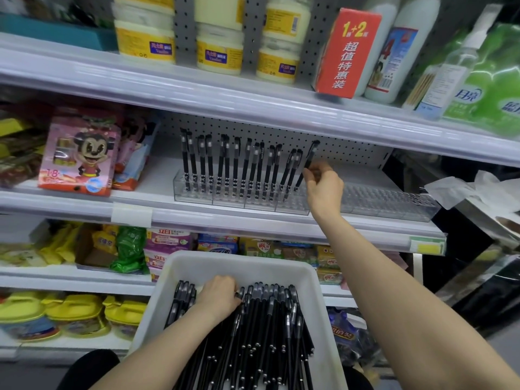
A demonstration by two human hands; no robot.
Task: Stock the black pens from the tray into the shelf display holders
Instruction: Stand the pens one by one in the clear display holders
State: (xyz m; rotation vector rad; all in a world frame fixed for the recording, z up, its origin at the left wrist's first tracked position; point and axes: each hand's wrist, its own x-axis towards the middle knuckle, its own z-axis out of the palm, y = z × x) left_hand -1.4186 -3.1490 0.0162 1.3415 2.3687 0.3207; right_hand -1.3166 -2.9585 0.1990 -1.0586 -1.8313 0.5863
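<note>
White tray sits low, in front of the shelving. Loose black pens are piled lengthwise in it.

On the middle shelf, a clear holder carries a row of standing pens. They stand upright at the left and lean rightward near the row's end. Just beside it to the right is a second holder, its grid of sockets showing.

Right hand: we note a narrow pinch, thumb and fingertips on the lower barrel of one pen. The pen is tilted, cap up and right, at the right end of the row. Its tip is hidden, so we cannot tell whether it is seated. The arm is stretched up and forward.

Left hand: palm down at the tray's far end, fingers curled onto the pen caps. The fingertips are hidden, so we cannot tell whether they grip one. The forearm enters from lower left.
</note>
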